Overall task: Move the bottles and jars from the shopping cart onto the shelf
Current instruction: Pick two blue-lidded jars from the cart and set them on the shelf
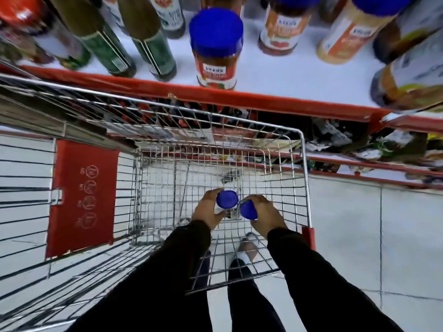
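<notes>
Both my hands reach down into the wire shopping cart (304,164). My left hand (207,209) is wrapped around a jar with a blue lid (227,199). My right hand (265,214) grips a second blue-lidded jar (248,210), tilted toward the first. The jar bodies are hidden under the lids and fingers. Above the cart runs the white shelf (275,75) with a red front edge. On it stands a blue-lidded jar with an orange label (215,51) near the front.
Green glass bottles (153,51) stand at the shelf's left, more blue-lidded jars (282,27) and large bottles (412,75) at its right. A red child-seat flap (84,197) hangs in the cart's left part. Lower shelves (359,149) hold packets. My legs and shoe (248,250) show through the cart's mesh.
</notes>
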